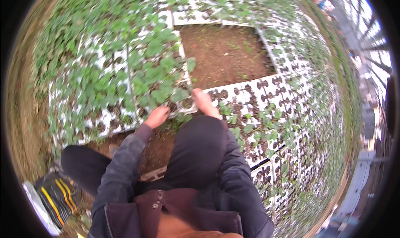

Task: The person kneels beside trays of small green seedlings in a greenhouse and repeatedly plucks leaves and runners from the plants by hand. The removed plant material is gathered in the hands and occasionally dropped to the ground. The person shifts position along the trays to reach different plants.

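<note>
A white seedling tray [184, 55] of leafy green plants lies in front of me, with broad leaves over much of its cells. My left hand [157, 116] is at its near edge, fingers curled at the rim beside a dark soil cell. On the tray's near right corner, my right hand [204, 102] holds the side edge, its wrist just above my dark-clad knee [197, 147]. The undersides of both hands' grips are hidden. Bare brown soil [228, 56] shows beyond my right hand, in a rectangular gap between trays.
More white trays [261, 88] with sparser seedlings spread to the right. Dense leafy trays [93, 78] stand at left. A black bag with yellow stripes [56, 199] lies at lower left. People [326, 6] are blurred at far upper right.
</note>
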The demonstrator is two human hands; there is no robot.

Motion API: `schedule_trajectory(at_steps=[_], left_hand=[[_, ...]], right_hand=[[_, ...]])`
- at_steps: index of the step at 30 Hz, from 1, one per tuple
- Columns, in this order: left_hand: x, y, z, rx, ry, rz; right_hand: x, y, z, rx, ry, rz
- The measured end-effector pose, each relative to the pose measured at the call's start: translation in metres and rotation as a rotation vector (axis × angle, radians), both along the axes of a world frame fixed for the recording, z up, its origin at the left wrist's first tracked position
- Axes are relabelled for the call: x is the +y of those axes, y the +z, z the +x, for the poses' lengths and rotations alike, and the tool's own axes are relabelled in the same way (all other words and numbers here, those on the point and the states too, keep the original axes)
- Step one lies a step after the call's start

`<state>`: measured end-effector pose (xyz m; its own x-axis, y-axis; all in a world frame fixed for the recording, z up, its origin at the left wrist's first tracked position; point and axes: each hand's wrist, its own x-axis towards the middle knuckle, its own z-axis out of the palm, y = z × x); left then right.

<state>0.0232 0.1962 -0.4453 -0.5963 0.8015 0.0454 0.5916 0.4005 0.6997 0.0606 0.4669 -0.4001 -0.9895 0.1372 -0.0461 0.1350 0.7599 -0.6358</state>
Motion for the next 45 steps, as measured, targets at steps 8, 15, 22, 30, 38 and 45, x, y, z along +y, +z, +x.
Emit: schedule_trajectory(at_steps=[8,15,22,30,38,45], left_hand=[[0.026,0.051,-0.017,-0.926,0.432,0.334],[0.044,0.068,-0.027,-1.012,0.457,0.359],[0.077,0.121,-0.046,-0.816,0.265,0.245],[0.053,0.076,-0.063,0.075,0.273,-0.083],[0.056,0.077,-0.080,-0.025,0.444,-0.015],[0.062,0.076,-0.083,-0.191,0.167,-0.215]], right_hand=[[-0.014,0.006,-0.054,0.156,-0.130,0.104],[-0.053,-0.015,-0.056,0.322,0.036,0.455],[-0.036,-0.004,-0.062,0.261,-0.175,0.236],[0.000,-0.012,-0.058,0.240,-0.413,-0.342],[-0.027,0.008,-0.097,0.250,-0.041,0.158],[-0.020,0.008,-0.086,0.186,0.218,0.281]])
